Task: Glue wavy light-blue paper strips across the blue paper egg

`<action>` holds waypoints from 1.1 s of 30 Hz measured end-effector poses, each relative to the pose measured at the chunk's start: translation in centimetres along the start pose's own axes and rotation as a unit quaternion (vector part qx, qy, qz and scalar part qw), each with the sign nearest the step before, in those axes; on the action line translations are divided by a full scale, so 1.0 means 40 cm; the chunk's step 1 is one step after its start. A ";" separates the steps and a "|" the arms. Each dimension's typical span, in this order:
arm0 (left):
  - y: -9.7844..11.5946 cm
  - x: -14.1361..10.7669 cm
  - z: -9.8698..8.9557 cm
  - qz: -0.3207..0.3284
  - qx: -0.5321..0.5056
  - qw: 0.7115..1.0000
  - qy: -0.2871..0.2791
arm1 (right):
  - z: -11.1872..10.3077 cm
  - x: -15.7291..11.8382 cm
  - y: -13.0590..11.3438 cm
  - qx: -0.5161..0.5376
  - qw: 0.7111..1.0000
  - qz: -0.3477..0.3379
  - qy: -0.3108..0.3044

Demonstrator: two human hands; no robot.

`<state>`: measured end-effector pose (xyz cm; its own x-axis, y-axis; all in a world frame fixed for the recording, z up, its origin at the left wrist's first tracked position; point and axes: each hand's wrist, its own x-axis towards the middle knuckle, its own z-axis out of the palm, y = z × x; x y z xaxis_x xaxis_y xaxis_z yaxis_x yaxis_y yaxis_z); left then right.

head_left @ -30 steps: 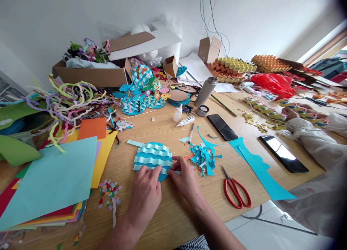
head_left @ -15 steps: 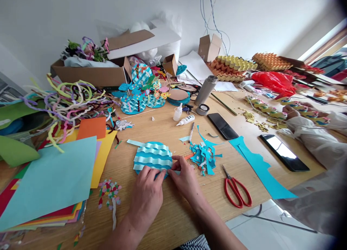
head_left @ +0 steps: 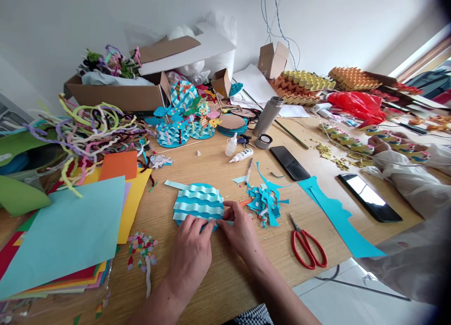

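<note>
A round blue piece (head_left: 200, 198) with wavy pale-blue strips across it lies on the wooden table. My left hand (head_left: 193, 243) rests on its lower edge, fingertips pressing the lowest strip. At the lower right edge, my right hand (head_left: 240, 227) pinches the end of a pale strip (head_left: 229, 222) between thumb and fingers. Another loose strip end (head_left: 175, 186) sticks out at the upper left. Right of the hands are a heap of blue scraps (head_left: 263, 204) and red-handled scissors (head_left: 308, 247). Beyond the piece lie a white glue bottle (head_left: 241, 155) and a small clear bottle (head_left: 231, 145).
Coloured paper sheets (head_left: 66, 231) and pipe cleaners (head_left: 88, 132) cover the left. A grey flask (head_left: 268, 116) stands behind. Two phones (head_left: 289, 163) and a cut blue sheet (head_left: 343, 219) lie to the right, near another person's sleeve (head_left: 405, 179) and hands.
</note>
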<state>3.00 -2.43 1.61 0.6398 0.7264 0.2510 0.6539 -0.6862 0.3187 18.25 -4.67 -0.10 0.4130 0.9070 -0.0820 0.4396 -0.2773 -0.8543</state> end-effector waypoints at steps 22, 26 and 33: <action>0.002 0.001 0.002 -0.018 0.003 1.000 -0.022 | 0.008 -0.006 0.007 -0.055 0.996 -0.056 0.034; 0.000 0.001 0.005 -0.019 0.008 1.000 -0.020 | 0.013 -0.007 0.014 -0.070 0.994 -0.075 0.035; -0.008 0.001 0.010 -0.053 -0.001 0.999 -0.011 | 0.004 -0.025 0.022 -0.069 0.988 -0.120 0.063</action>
<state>2.97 -2.19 1.16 0.5766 0.7932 0.1957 0.7170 -0.6061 0.3442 18.08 -5.78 -0.85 0.3759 0.9075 0.1873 0.6380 -0.1068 -0.7626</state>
